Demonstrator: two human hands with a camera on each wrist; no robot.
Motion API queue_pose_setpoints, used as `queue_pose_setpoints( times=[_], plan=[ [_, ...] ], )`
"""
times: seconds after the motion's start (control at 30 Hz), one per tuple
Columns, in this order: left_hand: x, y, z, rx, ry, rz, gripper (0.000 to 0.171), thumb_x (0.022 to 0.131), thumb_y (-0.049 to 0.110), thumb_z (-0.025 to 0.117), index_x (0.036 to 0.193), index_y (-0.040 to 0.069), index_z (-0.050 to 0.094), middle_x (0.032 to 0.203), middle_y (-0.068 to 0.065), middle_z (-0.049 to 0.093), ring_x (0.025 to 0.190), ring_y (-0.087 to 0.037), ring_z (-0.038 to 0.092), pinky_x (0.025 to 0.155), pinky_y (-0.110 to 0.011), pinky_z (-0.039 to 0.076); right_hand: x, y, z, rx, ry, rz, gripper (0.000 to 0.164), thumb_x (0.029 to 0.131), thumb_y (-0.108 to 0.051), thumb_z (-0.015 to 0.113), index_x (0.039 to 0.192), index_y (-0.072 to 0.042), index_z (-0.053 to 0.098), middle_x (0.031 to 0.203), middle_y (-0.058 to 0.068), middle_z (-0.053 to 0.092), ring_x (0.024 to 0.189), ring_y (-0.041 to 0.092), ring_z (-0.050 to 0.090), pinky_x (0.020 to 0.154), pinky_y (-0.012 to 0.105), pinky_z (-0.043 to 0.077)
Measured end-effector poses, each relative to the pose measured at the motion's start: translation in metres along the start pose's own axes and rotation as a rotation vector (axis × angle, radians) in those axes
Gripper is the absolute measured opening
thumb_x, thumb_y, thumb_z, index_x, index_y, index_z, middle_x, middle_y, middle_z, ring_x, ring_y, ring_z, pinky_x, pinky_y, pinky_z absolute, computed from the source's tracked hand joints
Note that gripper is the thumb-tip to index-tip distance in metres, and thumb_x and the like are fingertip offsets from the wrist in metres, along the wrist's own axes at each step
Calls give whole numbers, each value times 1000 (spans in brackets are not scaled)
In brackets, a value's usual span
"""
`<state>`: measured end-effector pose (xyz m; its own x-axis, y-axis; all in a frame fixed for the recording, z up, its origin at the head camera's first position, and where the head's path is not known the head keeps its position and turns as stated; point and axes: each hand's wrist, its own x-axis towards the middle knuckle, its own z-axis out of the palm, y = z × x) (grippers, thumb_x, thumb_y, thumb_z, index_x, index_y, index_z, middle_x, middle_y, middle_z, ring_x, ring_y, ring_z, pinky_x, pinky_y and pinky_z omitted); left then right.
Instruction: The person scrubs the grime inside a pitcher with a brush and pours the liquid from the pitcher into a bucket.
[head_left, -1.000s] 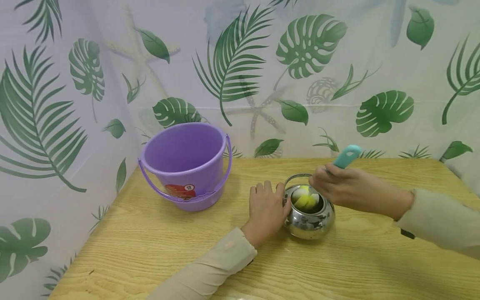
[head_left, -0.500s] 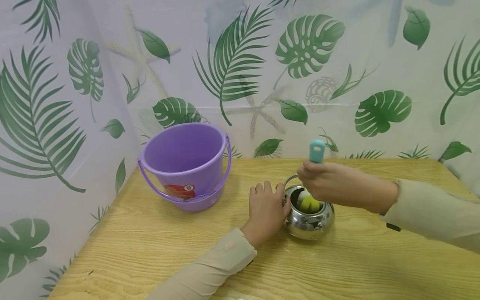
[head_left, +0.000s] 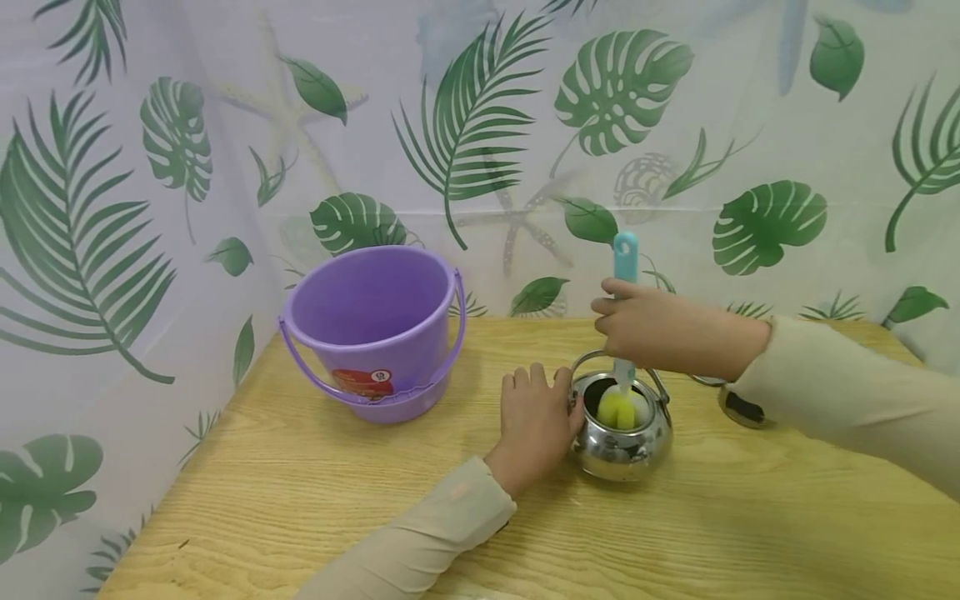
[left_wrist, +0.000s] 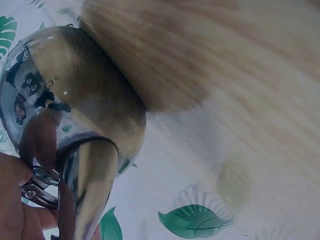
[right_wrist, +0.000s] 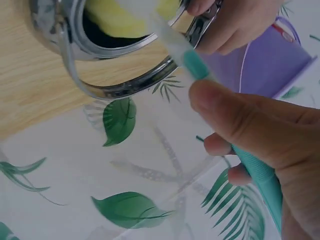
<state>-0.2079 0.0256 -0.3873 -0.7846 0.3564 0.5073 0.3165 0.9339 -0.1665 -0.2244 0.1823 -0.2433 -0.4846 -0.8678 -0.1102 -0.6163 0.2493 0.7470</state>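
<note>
A shiny steel kettle (head_left: 622,457) stands on the wooden table in the head view, its lid off and its hoop handle raised. My left hand (head_left: 534,421) holds its left side; the left wrist view shows fingers (left_wrist: 15,190) at the handle's hinge beside the spout (left_wrist: 87,185). My right hand (head_left: 660,329) grips a turquoise-handled sponge bottle brush (head_left: 626,257) nearly upright over the kettle. The brush's yellow and white sponge head (head_left: 618,408) sits inside the kettle's mouth. In the right wrist view, thumb and fingers wrap the brush handle (right_wrist: 260,172).
A purple bucket (head_left: 405,367) with its handle hanging down stands left of the kettle. A round metal piece (head_left: 742,408), partly hidden by the right sleeve, lies on the table (head_left: 337,517) at the right. A leaf-patterned curtain (head_left: 487,275) hangs behind.
My right hand has moved left and up with the brush, which has swung from leaning right to nearly upright. The sponge head has shifted within the kettle. My left hand keeps its place.
</note>
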Motion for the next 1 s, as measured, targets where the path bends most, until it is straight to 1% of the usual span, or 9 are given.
queue_pose_setpoints(
  times=[0.13, 0.27, 0.4, 0.57, 0.63, 0.67, 0.73, 0.8, 1.0],
  plan=[
    [0, 1, 0, 13, -18, 0, 31, 92, 49, 46, 104, 22, 55, 81, 1, 57, 72, -17, 54, 68, -29, 39, -14, 4, 13, 94, 52, 72, 27, 59, -40, 80, 81, -27, 71, 81, -8, 64, 87, 16, 52, 88, 38, 36],
    [0, 1, 0, 44, -14, 8, 32, 92, 49, 45, 104, 22, 56, 81, 1, 57, 71, -16, 54, 67, -29, 40, -35, 0, 26, 114, 175, 154, 32, 58, -43, 78, 82, -24, 69, 80, -6, 63, 83, 17, 51, 81, 39, 36],
    [0, 1, 2, 49, 14, 14, 32, 92, 49, 46, 104, 21, 57, 80, 1, 58, 69, -16, 53, 65, -28, 39, -55, -10, 38, 186, 313, 249, 35, 57, -35, 83, 86, -19, 70, 81, -1, 65, 79, 21, 50, 77, 42, 36],
    [-1, 1, 2, 44, 47, 14, 31, 91, 49, 48, 102, 21, 58, 79, 1, 57, 68, -15, 53, 64, -28, 38, -73, -21, 45, 229, 423, 341, 42, 52, -22, 85, 90, -14, 69, 84, 4, 63, 78, 24, 46, 76, 43, 35],
    [0, 0, 2, 45, 49, 13, 31, 91, 49, 48, 101, 21, 57, 78, 2, 57, 68, -15, 53, 64, -28, 38, -77, -24, 47, 228, 478, 374, 23, 73, -29, 74, 89, -12, 69, 83, 6, 63, 77, 25, 46, 76, 45, 34],
    [0, 0, 2, 45, 49, 13, 31, 91, 49, 48, 101, 21, 57, 78, 2, 57, 68, -15, 53, 64, -28, 38, -79, -24, 48, 233, 503, 390, 23, 83, -33, 64, 88, -11, 69, 82, 7, 63, 77, 25, 47, 76, 46, 35],
    [0, 0, 1, 45, 49, 12, 31, 90, 49, 48, 100, 21, 57, 77, 2, 56, 68, -15, 52, 64, -28, 38, -82, -24, 47, 229, 539, 416, 43, 96, -41, 39, 88, -10, 68, 81, 8, 62, 75, 26, 47, 76, 47, 34],
    [1, 0, 1, 46, 50, 12, 31, 90, 49, 48, 100, 21, 57, 77, 2, 56, 67, -15, 52, 63, -28, 38, -84, -24, 44, 215, 567, 437, 68, 100, -44, 11, 87, -9, 68, 78, 9, 62, 74, 27, 48, 75, 48, 34],
    [2, 1, -1, 43, 48, 13, 30, 90, 49, 49, 99, 21, 57, 76, 2, 55, 67, -15, 51, 63, -27, 38, -92, -25, 34, 196, 562, 461, 70, 100, -44, 11, 89, -6, 69, 75, 10, 62, 74, 29, 49, 73, 48, 35]
  ],
)
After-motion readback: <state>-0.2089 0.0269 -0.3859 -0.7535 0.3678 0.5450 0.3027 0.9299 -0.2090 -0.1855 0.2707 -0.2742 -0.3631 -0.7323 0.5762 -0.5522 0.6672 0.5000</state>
